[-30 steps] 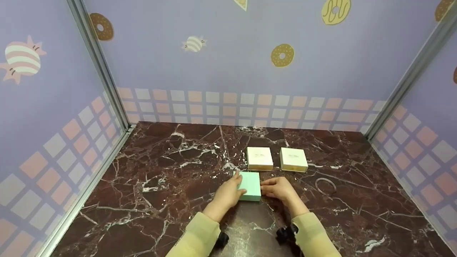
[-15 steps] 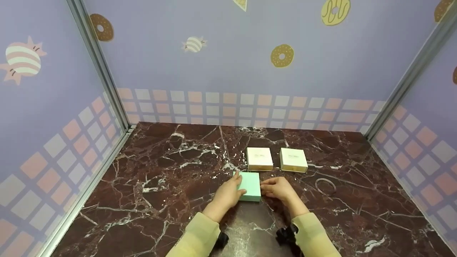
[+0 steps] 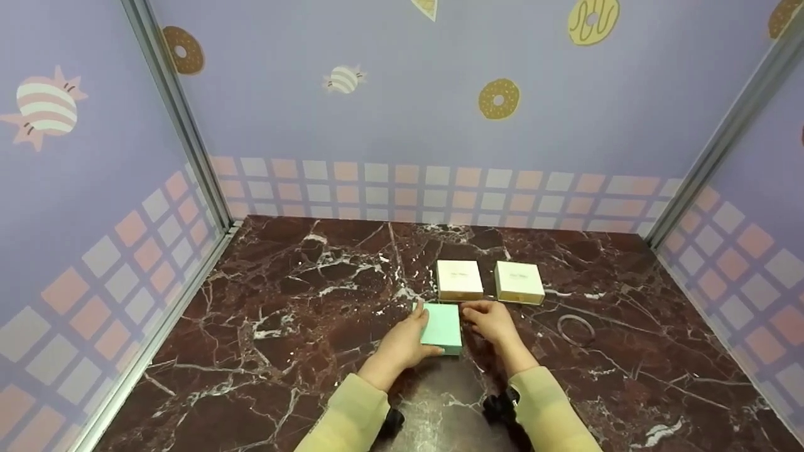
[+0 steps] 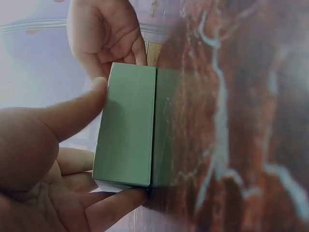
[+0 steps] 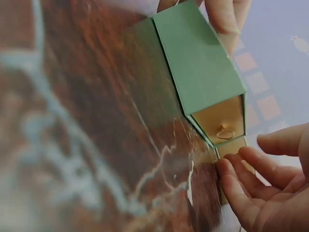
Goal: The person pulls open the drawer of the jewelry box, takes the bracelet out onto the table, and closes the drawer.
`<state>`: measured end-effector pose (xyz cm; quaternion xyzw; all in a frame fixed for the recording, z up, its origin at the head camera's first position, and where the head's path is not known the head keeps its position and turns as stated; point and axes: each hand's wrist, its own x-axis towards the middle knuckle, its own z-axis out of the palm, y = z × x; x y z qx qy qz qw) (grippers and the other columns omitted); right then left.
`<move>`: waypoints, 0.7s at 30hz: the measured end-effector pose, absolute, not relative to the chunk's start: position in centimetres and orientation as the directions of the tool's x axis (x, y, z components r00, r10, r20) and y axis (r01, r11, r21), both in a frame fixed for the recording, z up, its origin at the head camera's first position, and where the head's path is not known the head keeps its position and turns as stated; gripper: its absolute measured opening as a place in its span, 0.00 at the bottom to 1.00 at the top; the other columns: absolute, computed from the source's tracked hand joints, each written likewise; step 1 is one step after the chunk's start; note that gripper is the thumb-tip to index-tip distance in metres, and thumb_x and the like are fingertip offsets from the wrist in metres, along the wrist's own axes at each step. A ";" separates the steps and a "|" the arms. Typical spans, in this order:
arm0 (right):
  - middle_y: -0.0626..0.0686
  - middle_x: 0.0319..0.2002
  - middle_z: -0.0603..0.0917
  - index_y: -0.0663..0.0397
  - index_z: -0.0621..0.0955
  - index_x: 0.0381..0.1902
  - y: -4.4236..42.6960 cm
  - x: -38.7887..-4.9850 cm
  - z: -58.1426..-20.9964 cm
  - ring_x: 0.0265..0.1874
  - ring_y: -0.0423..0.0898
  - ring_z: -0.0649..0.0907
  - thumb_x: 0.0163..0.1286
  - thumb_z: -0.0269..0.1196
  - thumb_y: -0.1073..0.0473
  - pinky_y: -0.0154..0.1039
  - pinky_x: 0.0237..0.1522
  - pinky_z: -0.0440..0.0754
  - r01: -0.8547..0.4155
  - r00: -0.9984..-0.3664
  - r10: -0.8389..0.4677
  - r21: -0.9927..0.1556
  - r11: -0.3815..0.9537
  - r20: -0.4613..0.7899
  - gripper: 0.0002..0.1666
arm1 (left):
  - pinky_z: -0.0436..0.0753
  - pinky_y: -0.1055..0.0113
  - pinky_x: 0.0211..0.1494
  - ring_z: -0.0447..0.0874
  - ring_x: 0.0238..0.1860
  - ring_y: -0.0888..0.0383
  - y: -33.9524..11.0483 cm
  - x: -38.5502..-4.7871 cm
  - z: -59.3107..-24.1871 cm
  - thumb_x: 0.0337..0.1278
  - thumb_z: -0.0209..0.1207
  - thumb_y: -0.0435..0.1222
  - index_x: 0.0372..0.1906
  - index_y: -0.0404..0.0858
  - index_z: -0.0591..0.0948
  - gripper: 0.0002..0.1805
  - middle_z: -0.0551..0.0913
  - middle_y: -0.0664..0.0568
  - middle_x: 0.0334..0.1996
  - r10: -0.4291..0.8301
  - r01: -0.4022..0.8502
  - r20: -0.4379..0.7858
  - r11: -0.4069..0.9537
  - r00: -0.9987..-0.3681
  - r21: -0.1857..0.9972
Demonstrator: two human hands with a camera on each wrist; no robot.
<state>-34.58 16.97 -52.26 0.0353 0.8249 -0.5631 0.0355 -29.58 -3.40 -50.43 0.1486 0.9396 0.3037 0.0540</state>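
A mint-green box [image 3: 443, 328] lies on the marble table; its right end is gold, with a small ring pull [image 5: 225, 133] in the right wrist view. My left hand [image 3: 404, 342] grips the box from its left side, thumb along the front edge and fingers round the far left corner. In the left wrist view the green front face [image 4: 126, 125] stands between my thumb and fingers. My right hand [image 3: 493, 323] is beside the box's far right corner, fingers slightly bent and thumb apart, holding nothing visible. Whether its fingertips touch the box is unclear.
Two cream boxes with gold fronts, one [image 3: 460, 278] just behind the green box and one [image 3: 519, 280] further right, sit on the table [image 3: 282, 376]. A bracelet-like ring [image 3: 575, 330] lies right of my right hand. Patterned panels enclose the back and sides.
My right hand has moved slightly away from me, from the middle of the box's right side to its far corner. My left thumb has shifted from the top to the front edge.
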 end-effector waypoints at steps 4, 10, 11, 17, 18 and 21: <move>0.64 0.58 0.86 0.62 0.87 0.54 16.4 -35.2 -52.3 0.55 0.55 0.85 0.75 0.62 0.61 0.44 0.49 0.88 0.047 -0.999 0.001 -0.911 0.410 -0.052 0.15 | 0.72 0.49 0.77 0.68 0.75 0.38 -3.3 -29.5 -50.5 0.57 0.73 0.43 0.76 0.28 0.66 0.47 0.55 0.40 0.82 0.298 0.241 -0.009 0.789 -0.955 0.564; 0.62 0.54 0.89 0.61 0.88 0.53 16.1 -35.5 -52.6 0.50 0.51 0.86 0.72 0.64 0.65 0.38 0.45 0.85 -0.013 -0.999 -0.046 -0.903 0.429 -0.007 0.14 | 0.71 0.47 0.78 0.66 0.77 0.39 -3.6 -29.6 -50.1 0.59 0.71 0.44 0.76 0.31 0.66 0.45 0.56 0.42 0.82 0.299 0.228 -0.032 0.789 -0.954 0.571; 0.61 0.53 0.89 0.61 0.88 0.53 16.1 -35.5 -52.7 0.48 0.50 0.86 0.71 0.65 0.65 0.36 0.43 0.85 -0.012 -0.999 -0.045 -0.904 0.427 -0.008 0.14 | 0.70 0.48 0.79 0.66 0.77 0.39 -3.6 -29.7 -50.0 0.59 0.71 0.44 0.77 0.32 0.66 0.45 0.56 0.43 0.82 0.298 0.225 -0.037 0.790 -0.954 0.571; 0.60 0.49 0.90 0.60 0.88 0.52 16.2 -34.9 -52.7 0.33 0.42 0.81 0.70 0.66 0.65 0.32 0.31 0.79 -0.014 -0.999 -0.050 -0.893 0.449 -0.009 0.14 | 0.75 0.45 0.75 0.69 0.75 0.39 -4.1 -29.7 -49.5 0.58 0.72 0.45 0.76 0.36 0.68 0.44 0.59 0.45 0.82 0.265 0.197 -0.057 0.827 -0.962 0.527; 0.60 0.47 0.90 0.60 0.88 0.52 16.2 -34.8 -52.6 0.31 0.42 0.81 0.70 0.66 0.64 0.32 0.30 0.78 -0.013 -0.999 -0.048 -0.892 0.452 -0.009 0.14 | 0.76 0.44 0.73 0.70 0.74 0.38 -4.2 -29.8 -49.5 0.58 0.71 0.45 0.76 0.36 0.69 0.43 0.60 0.45 0.81 0.254 0.187 -0.060 0.835 -0.965 0.518; 0.58 0.43 0.90 0.61 0.88 0.49 16.1 -34.5 -52.6 0.27 0.41 0.79 0.69 0.67 0.64 0.32 0.28 0.78 -0.016 -0.999 -0.037 -0.887 0.461 -0.001 0.12 | 0.81 0.42 0.67 0.76 0.69 0.36 -4.7 -29.9 -49.4 0.59 0.71 0.44 0.75 0.35 0.70 0.42 0.69 0.41 0.77 0.210 0.159 -0.046 0.850 -0.977 0.502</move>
